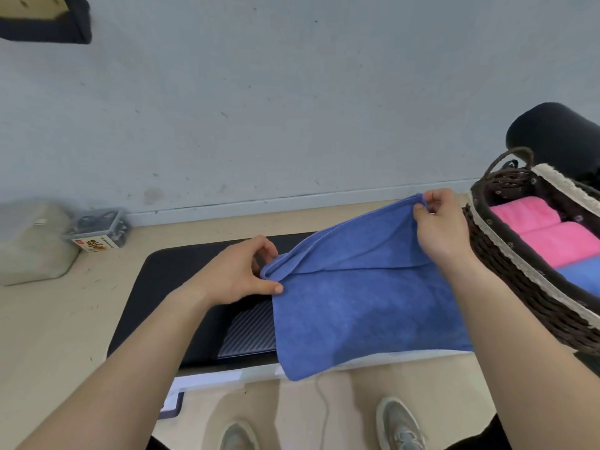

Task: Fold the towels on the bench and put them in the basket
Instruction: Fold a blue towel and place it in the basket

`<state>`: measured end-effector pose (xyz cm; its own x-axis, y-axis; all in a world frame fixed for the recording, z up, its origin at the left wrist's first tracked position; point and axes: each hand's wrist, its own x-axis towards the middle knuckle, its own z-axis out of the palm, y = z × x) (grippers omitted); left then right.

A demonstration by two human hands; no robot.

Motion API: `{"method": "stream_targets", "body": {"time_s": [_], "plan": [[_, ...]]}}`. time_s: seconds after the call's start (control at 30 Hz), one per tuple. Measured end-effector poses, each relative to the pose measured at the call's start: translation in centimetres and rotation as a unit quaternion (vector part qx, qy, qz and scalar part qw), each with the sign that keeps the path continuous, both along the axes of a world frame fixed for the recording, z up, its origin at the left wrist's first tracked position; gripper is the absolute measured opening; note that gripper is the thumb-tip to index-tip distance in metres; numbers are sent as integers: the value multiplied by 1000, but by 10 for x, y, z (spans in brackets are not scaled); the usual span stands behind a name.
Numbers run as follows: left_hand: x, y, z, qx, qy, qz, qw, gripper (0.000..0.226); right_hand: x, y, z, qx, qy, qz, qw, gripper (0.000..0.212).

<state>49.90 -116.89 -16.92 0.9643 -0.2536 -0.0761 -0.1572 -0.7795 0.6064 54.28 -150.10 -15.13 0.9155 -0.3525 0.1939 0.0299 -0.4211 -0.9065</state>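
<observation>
Pinching towel: left hand, right hand

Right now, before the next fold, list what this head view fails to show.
Head view: basket is cut by the right edge, so its contents cannot be counted.
Head view: bench at right is hidden under the blue towel.
Head view: label on the floor box is too small and blurry to read.
</observation>
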Motion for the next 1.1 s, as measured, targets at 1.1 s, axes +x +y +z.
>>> {"method": "stream_targets", "body": {"time_s": [1.1], "plan": [[-35, 39, 53, -184, -143, 227, 946, 10, -67, 9, 37, -127, 40, 86, 987, 16]]}}
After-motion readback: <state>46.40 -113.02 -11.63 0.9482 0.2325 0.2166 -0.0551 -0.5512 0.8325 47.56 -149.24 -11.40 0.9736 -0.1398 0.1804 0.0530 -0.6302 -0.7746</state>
